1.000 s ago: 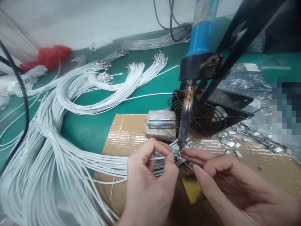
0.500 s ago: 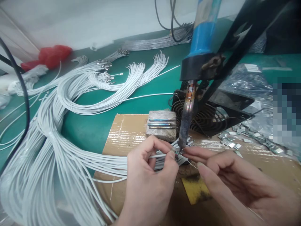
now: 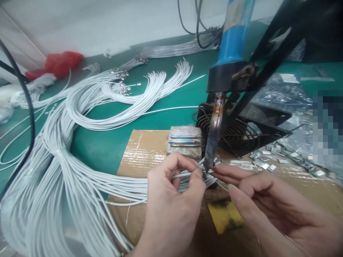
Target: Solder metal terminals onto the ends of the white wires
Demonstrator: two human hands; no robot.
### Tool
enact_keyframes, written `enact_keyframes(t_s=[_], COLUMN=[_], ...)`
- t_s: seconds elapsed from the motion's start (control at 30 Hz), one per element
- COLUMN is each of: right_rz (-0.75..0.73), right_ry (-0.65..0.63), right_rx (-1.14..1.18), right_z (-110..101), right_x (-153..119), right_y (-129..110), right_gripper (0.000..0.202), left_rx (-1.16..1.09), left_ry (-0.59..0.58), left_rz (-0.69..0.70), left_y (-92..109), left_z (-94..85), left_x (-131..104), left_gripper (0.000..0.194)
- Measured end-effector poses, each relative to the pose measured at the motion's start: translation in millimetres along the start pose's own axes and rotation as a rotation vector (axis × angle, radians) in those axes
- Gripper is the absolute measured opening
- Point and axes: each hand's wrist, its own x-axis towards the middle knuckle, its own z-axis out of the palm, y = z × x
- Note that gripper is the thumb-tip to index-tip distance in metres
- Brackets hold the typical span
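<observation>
My left hand (image 3: 174, 200) pinches the end of a white cable (image 3: 182, 175) between thumb and fingertips, right at the tip of a soldering iron (image 3: 213, 142) that points down from a blue handle (image 3: 233, 43). Opposite it, my right hand (image 3: 268, 196) has thin solder wire (image 3: 222, 187) running out between its thumb and fingers; its fingertips are just right of the iron's tip. The small part at the cable's end is mostly hidden by fingers and tip. A thick bundle of white cables (image 3: 112, 182) passes behind my left hand.
Cardboard (image 3: 147, 146) covers the work area, with a grey block (image 3: 184, 132) bearing metal rods and a blackened yellow sponge (image 3: 225, 216). Behind the iron is a black fan (image 3: 241, 132). Small metal pieces (image 3: 265, 162) and plastic bags (image 3: 284, 92) lie right; a red bag (image 3: 63, 64) lies back left.
Both hands have shifted slightly right in the picture, with the scene moving slightly the same way. The cable's end is still at the iron's tip.
</observation>
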Motion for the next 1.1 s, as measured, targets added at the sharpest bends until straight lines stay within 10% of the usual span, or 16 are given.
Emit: enact_keyframes(t_s=[1.1], right_rz=[-0.082], right_ry=[0.024], right_rx=[0.013], right_z=[7.0], right_x=[-0.8], right_y=[-7.0], right_gripper=[0.021], left_rx=[-0.032], left_ry=[0.007], left_rz=[0.008], left_y=[1.6], left_z=[-1.8], left_x=[-5.5], left_gripper=[0.009])
